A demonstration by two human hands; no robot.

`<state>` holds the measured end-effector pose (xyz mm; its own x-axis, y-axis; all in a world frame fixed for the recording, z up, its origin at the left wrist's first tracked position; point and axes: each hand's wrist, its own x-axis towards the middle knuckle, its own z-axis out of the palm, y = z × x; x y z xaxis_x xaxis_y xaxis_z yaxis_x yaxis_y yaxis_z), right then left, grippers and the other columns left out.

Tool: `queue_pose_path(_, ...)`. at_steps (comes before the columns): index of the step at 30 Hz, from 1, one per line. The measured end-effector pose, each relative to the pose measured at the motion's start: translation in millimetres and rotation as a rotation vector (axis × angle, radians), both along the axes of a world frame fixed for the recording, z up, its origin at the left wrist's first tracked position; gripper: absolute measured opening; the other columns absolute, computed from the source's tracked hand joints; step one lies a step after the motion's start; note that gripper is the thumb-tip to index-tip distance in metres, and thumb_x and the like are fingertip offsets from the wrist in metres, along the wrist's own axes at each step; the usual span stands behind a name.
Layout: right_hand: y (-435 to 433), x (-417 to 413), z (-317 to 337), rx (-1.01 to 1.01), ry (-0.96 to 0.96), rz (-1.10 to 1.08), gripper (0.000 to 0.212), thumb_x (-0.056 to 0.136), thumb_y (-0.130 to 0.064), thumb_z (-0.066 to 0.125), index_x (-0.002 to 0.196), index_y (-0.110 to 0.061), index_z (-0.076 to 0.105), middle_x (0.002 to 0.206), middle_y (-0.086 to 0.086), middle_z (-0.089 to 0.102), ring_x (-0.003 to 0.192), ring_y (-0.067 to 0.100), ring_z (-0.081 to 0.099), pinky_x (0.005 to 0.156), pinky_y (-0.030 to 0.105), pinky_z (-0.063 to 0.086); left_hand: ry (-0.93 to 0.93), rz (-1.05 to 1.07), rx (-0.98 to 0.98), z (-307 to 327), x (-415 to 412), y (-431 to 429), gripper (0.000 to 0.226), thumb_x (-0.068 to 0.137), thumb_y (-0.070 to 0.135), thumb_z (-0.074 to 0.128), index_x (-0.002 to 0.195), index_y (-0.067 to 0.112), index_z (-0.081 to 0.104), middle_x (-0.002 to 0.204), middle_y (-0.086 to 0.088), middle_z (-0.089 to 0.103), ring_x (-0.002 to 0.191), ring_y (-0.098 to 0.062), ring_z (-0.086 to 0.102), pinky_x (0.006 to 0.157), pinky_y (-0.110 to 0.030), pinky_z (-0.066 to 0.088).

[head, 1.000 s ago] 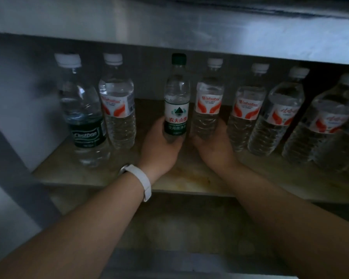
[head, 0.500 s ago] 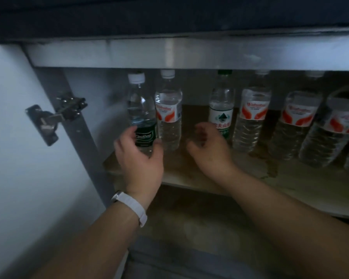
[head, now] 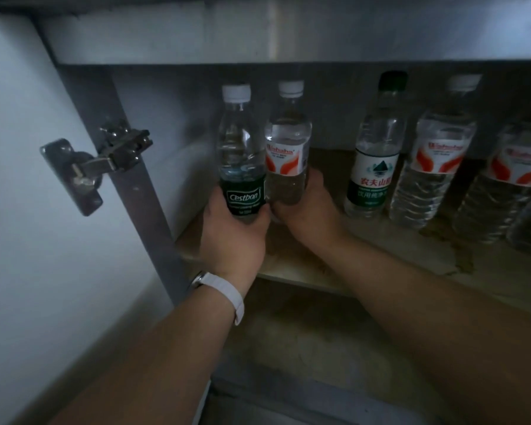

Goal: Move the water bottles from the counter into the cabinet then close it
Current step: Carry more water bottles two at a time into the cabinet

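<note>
Green-labelled bottle (head: 242, 161) sits gripped in fingers of left hand (head: 233, 237); right hand (head: 310, 214) fingers grip neighbouring red-labelled bottle (head: 288, 145).

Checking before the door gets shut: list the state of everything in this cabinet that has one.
Cabinet door: open.
Cestbon bottle: upright, capped, gripped by left hand.
Wahaha bottle: upright, capped, gripped by right hand.
Green-capped bottle: upright, capped, standing free on shelf.
Second Wahaha bottle: upright, capped, untouched.
</note>
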<state>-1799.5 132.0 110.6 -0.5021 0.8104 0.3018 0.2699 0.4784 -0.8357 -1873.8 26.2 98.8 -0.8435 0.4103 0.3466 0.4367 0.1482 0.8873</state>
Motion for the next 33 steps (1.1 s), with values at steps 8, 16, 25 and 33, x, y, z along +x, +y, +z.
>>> queue_pose_path(8, 7, -10, -3, -0.038, -0.013, -0.111, 0.067, 0.08, -0.037, 0.077, 0.13, -0.016, 0.039, 0.126, 0.002, 0.06, 0.112, 0.02, 0.061, 0.087, 0.034, 0.052, -0.076, -0.04, 0.05, 3, -13, 15, 0.061, 0.08, 0.031, 0.082, 0.135, 0.032, 0.054, 0.129, 0.01, 0.064, 0.118, -0.012, 0.06, 0.09, -0.028, 0.043)
queue_pose_path(16, 26, 13, 1, 0.043, -0.065, -0.231, 0.063, 0.084, -0.033, 0.076, 0.131, -0.01, 0.041, 0.125, 0.004, 0.061, 0.113, 0.02, 0.06, 0.073, 0.019, 0.039, -0.062, -0.147, 0.065, 9, -20, 41, 0.055, 0.08, 0.022, 0.083, 0.128, 0.025, 0.057, 0.125, 0.008, 0.065, 0.117, -0.012, 0.06, 0.09, -0.025, 0.043)
queue_pose_path(25, 40, 13, -4, 0.034, -0.071, -0.219, 0.066, 0.086, -0.035, 0.073, 0.136, -0.01, 0.038, 0.131, 0.004, 0.058, 0.118, 0.019, 0.058, 0.08, 0.018, 0.038, -0.009, -0.207, 0.049, 6, -29, 66, 0.059, 0.083, 0.022, 0.081, 0.135, 0.025, 0.054, 0.133, 0.005, 0.063, 0.122, -0.014, 0.057, 0.093, -0.028, 0.043)
queue_pose_path(33, 56, 10, -6, 0.056, -0.138, -0.14, 0.068, 0.082, -0.029, 0.074, 0.136, -0.009, 0.039, 0.12, -0.002, 0.054, 0.103, 0.01, 0.054, 0.076, 0.016, 0.042, -0.006, -0.207, 0.017, 1, -38, 74, 0.058, 0.084, 0.023, 0.08, 0.135, 0.022, 0.053, 0.133, 0.002, 0.062, 0.125, -0.017, 0.057, 0.093, -0.027, 0.04)
